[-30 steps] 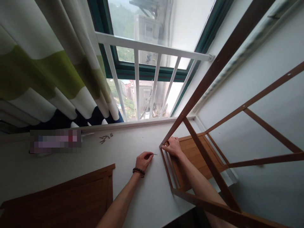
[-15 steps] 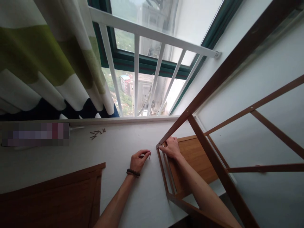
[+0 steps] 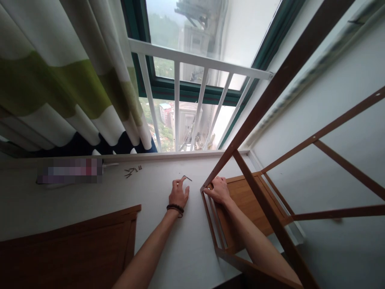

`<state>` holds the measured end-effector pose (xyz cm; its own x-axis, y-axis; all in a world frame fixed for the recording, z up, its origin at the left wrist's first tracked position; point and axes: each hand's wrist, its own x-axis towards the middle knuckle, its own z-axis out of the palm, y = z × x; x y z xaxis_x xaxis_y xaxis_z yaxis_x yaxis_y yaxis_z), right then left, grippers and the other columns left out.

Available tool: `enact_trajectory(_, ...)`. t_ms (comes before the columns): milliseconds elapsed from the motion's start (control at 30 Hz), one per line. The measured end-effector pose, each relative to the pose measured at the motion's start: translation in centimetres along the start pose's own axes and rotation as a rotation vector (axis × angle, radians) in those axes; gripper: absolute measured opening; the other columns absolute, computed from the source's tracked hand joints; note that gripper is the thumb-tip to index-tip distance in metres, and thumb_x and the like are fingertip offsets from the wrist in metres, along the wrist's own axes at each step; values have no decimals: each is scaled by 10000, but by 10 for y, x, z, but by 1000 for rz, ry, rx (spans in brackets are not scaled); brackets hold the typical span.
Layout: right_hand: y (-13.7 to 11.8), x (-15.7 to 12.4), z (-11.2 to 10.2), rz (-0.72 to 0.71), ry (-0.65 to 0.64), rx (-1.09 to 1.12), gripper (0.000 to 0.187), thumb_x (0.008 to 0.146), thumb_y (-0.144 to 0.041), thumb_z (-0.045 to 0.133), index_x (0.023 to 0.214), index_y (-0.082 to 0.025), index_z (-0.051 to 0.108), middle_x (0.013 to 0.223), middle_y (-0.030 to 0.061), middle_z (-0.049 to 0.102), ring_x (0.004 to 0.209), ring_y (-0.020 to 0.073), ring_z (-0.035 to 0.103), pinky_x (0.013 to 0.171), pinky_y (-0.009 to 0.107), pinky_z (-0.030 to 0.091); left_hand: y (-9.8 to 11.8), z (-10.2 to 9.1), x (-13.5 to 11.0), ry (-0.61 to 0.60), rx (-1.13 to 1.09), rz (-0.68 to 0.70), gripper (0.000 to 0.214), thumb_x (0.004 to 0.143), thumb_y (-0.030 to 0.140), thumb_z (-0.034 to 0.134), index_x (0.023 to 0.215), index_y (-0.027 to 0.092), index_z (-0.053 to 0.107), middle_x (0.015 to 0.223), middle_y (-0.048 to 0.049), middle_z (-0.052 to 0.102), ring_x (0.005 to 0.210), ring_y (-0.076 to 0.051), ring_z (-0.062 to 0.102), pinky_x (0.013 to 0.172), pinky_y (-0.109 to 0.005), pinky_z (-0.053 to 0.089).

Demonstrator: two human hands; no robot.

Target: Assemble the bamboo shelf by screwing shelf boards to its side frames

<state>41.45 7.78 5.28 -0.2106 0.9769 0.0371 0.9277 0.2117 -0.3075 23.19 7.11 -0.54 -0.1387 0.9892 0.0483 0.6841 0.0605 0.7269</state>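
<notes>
My left hand [image 3: 178, 195], with dark beads at the wrist, is over the white ledge. Its thumb and fingers are apart, and the index fingertip meets one end of a thin L-shaped hex key [image 3: 188, 178]. Whether that fingertip presses on the key or only touches it is hard to tell. My right hand [image 3: 220, 190] is wrapped round the corner of a brown wooden frame [image 3: 247, 130], its thumb near the corner joint. Slim slats [image 3: 213, 218] and a wooden panel [image 3: 245, 196] belong to this part of the frame; my right forearm crosses the panel.
Several small screws or bolts [image 3: 131, 172] lie on the ledge [image 3: 159, 241] at the left, beside a blurred package [image 3: 70, 171]. A dark wooden panel [image 3: 90, 249] is at lower left. A white railing [image 3: 201, 60], window and curtain [image 3: 69, 88] stand behind.
My left hand has moved slightly forward and opened from a pinch round a thin dark piece; the hex key now shows at its fingertip. My right hand keeps its grip. The view has shifted slightly.
</notes>
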Motion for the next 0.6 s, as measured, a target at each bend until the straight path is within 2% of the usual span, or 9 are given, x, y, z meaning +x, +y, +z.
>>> enact_trajectory(100, -1, 0, -1, -4, 12, 20, 209, 705, -401, 552, 733, -196, 582, 727, 4, 568, 776, 162, 452, 791, 302, 241, 4, -4, 23, -76, 271, 60, 407, 773, 251, 507, 1179, 281, 498, 1143, -60, 439, 968, -192, 499, 695, -273, 443)
enact_trajectory(167, -3, 0, -3, 5, 18, 41, 220, 706, -408, 553, 726, -191, 586, 704, 4, 562, 759, 160, 450, 778, 295, 252, 3, -6, 33, -105, 331, 49, 269, 797, 261, 490, 1047, 267, 587, 1096, -55, 468, 984, -201, 473, 702, -268, 426)
enact_trajectory(233, -4, 0, -6, 15, 16, 54, 223, 707, -404, 552, 715, -184, 588, 691, 7, 559, 752, 161, 448, 759, 288, 260, -1, -6, 31, -108, 333, 48, 195, 829, 260, 451, 918, 239, 624, 1016, -55, 507, 945, -192, 474, 704, -261, 413)
enact_trajectory(333, -6, -1, -9, 25, 4, 51, 216, 707, -394, 546, 707, -182, 587, 684, 3, 559, 748, 160, 449, 747, 286, 259, -9, -6, 9, -91, 378, 90, 191, 850, 222, 417, 867, 198, 606, 932, -65, 537, 881, -184, 473, 765, -280, 388)
enact_trajectory(467, -7, -3, -8, 17, -12, 30, 215, 705, -398, 538, 692, -186, 572, 696, -10, 565, 738, 152, 449, 764, 292, 248, -19, -8, -31, -86, 520, 103, 194, 861, 249, 401, 903, 171, 573, 950, -89, 535, 894, -217, 456, 774, -328, 364)
enact_trajectory(600, -18, -5, -4, 0, -37, 31, 243, 707, -427, 537, 713, -186, 572, 718, -6, 572, 759, 152, 456, 784, 295, 239, -16, -18, -46, -184, 579, 108, 202, 867, 243, 379, 920, 158, 554, 970, -103, 540, 912, -225, 467, 777, -338, 366)
